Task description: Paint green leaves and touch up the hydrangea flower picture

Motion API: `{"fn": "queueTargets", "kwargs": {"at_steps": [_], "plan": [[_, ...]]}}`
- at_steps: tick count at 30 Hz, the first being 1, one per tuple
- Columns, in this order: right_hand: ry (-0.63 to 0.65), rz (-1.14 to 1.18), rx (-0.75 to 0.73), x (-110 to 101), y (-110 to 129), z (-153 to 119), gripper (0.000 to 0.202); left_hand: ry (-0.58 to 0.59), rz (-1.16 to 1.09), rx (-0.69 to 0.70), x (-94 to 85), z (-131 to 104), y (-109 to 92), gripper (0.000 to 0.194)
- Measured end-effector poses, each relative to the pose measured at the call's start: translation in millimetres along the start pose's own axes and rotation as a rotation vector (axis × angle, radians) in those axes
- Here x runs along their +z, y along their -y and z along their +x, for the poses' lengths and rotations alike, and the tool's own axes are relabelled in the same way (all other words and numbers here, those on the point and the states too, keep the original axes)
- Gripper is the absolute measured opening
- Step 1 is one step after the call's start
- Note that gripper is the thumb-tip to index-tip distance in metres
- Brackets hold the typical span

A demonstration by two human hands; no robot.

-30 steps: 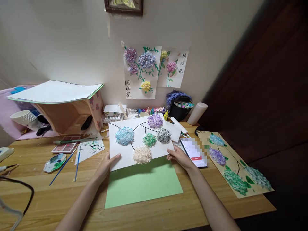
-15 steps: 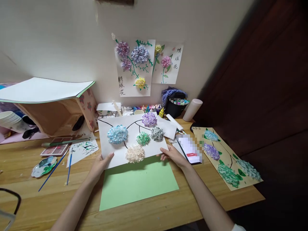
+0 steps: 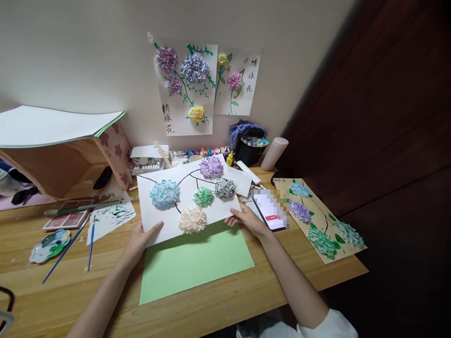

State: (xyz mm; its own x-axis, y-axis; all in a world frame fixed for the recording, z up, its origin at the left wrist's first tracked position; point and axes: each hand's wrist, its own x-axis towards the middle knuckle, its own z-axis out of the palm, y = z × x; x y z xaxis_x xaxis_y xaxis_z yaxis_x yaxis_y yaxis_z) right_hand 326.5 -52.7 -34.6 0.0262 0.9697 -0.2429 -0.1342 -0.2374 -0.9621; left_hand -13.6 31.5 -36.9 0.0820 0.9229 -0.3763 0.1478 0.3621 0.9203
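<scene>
A white sheet (image 3: 165, 223) bears black branch lines and textured flower clusters in blue, purple, green, grey and cream. My left hand (image 3: 143, 239) grips its lower left corner, thumb on top and the other fingers hidden beneath. At the lower right edge, my right hand (image 3: 244, 219) pinches the same sheet between thumb and curled fingers. The sheet is raised and tilted over a light green sheet (image 3: 197, 263) lying on the wooden table.
Paint palette (image 3: 50, 245), blue brushes (image 3: 91, 244) and paint-marked paper (image 3: 112, 216) lie left. Phone (image 3: 269, 210) and tan flower picture (image 3: 320, 213) are right. Behind stand a black marker holder (image 3: 248, 152), pale cylinder (image 3: 275, 154) and cloth-sided box (image 3: 118, 152). Flower pictures (image 3: 183, 119) hang on the wall.
The view has shifted, so most things appear further left and slightly higher. Both hands still hold the white sheet, and a white sleeve shows more at the lower right.
</scene>
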Motion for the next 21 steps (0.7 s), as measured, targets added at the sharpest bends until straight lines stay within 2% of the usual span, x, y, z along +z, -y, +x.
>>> {"fn": "queueTargets", "kwargs": {"at_steps": [6,9,15,21], "plan": [[0.063,-0.033,0.059,-3.9,6.1,-6.0,0.034,0.013,-0.041,-0.014,4.0,-3.3,-3.8,0.032],[0.046,-0.067,0.082,-7.2,7.4,-7.9,0.03,0.035,-0.055,-0.026,6.2,-5.5,-5.5,0.03],[-0.024,-0.108,0.081,-10.6,4.6,-7.1,0.029,0.082,-0.084,-0.029,7.0,-9.6,-6.0,0.038],[-0.012,-0.144,0.098,-13.3,3.8,-7.4,0.034,0.123,-0.09,0.0,1.5,-8.5,-10.2,0.047]]}}
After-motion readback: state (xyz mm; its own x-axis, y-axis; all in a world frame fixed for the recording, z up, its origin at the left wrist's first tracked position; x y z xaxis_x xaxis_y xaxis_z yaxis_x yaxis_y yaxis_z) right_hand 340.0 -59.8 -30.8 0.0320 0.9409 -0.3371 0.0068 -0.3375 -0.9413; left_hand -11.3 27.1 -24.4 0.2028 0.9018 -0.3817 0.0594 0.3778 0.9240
